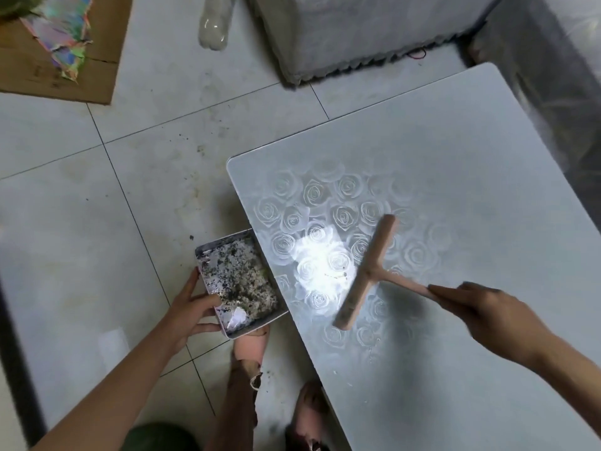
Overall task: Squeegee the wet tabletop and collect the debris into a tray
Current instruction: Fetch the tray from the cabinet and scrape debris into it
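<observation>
A pale tiled floor, speckled with dark dirt near the middle, fills the left of the view. To the right stands a white glossy rectangular counter with a rose pattern printed near its left edge and a bright glare on it. A grey fabric-covered block sits on the floor beyond the counter. A flat brown cardboard sheet lies at the far left, with a clear plastic bottle between the two.

A shallow white rectangular tray is held with its long side against the counter's left edge, slightly below the top. The pink T-shaped squeegee lies across the rose pattern, blade towards the tray; whether the blade touches the surface is unclear.

The left hand grips the tray's outer rim, thumb over the edge. The right hand is wrapped around the squeegee's handle.

Dark and tan crumbly debris covers the tray's bottom, and a few specks lie on the counter just left of the blade.
</observation>
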